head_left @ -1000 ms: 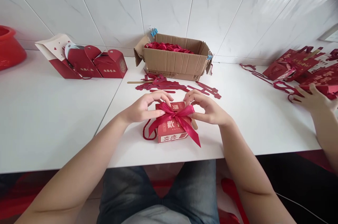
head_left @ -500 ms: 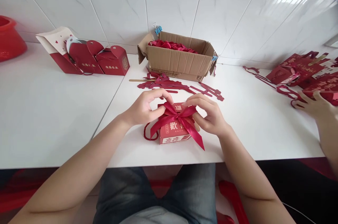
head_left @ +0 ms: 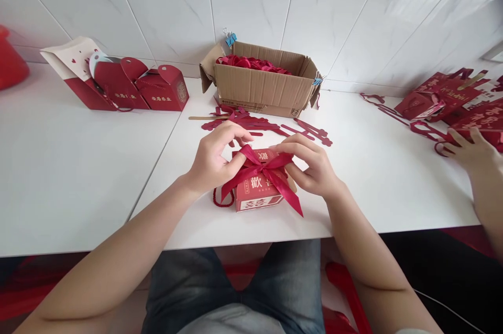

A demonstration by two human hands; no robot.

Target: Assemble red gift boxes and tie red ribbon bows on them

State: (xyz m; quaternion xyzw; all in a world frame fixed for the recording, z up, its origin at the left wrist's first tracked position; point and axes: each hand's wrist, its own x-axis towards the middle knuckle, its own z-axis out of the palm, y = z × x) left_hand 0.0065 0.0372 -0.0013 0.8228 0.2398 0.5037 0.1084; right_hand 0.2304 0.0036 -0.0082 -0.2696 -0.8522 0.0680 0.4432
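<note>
A small red gift box (head_left: 257, 190) with gold and white lettering stands on the white table in front of me. Across its top lies a shiny red ribbon (head_left: 281, 187) tied in a bow, its two tails hanging over the near side. My left hand (head_left: 218, 158) pinches the bow's left loop between thumb and fingers. On the other side, my right hand (head_left: 308, 163) has its fingers curled round the right loop; the fingertips are partly hidden. A dark red cord handle (head_left: 223, 198) sticks out at the box's left.
Behind the box lie several red paper strips (head_left: 255, 123). An open cardboard box (head_left: 267, 87) of red ribbon stands against the tiled wall. Folded red boxes (head_left: 163, 90) stand at left. At right, another person's hand (head_left: 471, 148) touches red gift boxes (head_left: 451, 95).
My left hand has risen slightly, lifting the left loop of the bow. My right hand stays at the right loop. The view has shifted a little.
</note>
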